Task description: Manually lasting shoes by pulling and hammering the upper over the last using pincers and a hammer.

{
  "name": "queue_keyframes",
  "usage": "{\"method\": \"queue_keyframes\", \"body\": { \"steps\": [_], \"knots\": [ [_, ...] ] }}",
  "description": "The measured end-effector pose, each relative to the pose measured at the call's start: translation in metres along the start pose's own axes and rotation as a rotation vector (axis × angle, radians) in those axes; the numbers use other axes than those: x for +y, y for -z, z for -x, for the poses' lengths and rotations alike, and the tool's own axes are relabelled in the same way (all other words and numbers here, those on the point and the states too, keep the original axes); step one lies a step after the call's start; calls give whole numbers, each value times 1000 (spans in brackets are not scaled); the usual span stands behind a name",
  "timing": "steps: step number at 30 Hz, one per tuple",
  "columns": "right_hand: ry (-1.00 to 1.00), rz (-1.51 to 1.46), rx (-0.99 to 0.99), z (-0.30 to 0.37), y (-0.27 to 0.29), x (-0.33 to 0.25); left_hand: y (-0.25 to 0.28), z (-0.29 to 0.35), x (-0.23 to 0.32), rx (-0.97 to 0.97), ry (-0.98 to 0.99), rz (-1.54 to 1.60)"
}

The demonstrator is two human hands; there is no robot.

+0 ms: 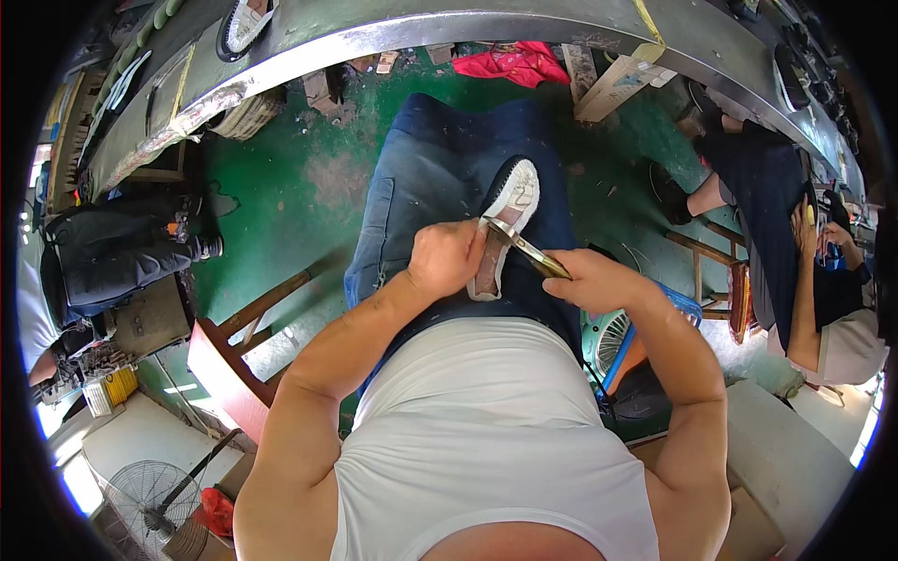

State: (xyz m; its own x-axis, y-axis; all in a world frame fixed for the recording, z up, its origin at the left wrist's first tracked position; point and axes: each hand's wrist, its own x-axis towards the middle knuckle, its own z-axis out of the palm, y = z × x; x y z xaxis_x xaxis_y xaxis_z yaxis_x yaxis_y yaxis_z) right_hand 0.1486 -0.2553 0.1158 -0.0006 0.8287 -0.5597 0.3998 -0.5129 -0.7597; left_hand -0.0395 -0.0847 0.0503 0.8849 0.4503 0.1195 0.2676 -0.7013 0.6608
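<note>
A shoe (517,192) lies bottom up on my lap, its pale underside showing a brown strip along the middle and a black edge at the toe. My left hand (447,257) is closed at the left side of the shoe, gripping its edge near the middle. With my right hand (599,280) I grip a pair of metal pincers (533,252) by the handles. Their jaws reach over the shoe's underside, close to my left fingers. Whether the jaws bite on the material is too small to tell.
Ahead runs a long metal-edged workbench (374,42) with another shoe (245,26) on it. A wooden stool (238,365) stands at left, a small green fan (608,332) by my right hip. Co-workers sit left and right. Red cloth (514,65) lies under the bench.
</note>
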Motion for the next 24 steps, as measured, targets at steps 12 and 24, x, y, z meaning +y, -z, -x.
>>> {"method": "queue_keyframes", "body": {
  "steps": [12,24],
  "knots": [
    [-42,471,18,-25,13,-11,-61,26,-43,-2,538,973],
    [168,647,397,-23,-9,17,-61,10,-45,-127,414,958]
  ]
}}
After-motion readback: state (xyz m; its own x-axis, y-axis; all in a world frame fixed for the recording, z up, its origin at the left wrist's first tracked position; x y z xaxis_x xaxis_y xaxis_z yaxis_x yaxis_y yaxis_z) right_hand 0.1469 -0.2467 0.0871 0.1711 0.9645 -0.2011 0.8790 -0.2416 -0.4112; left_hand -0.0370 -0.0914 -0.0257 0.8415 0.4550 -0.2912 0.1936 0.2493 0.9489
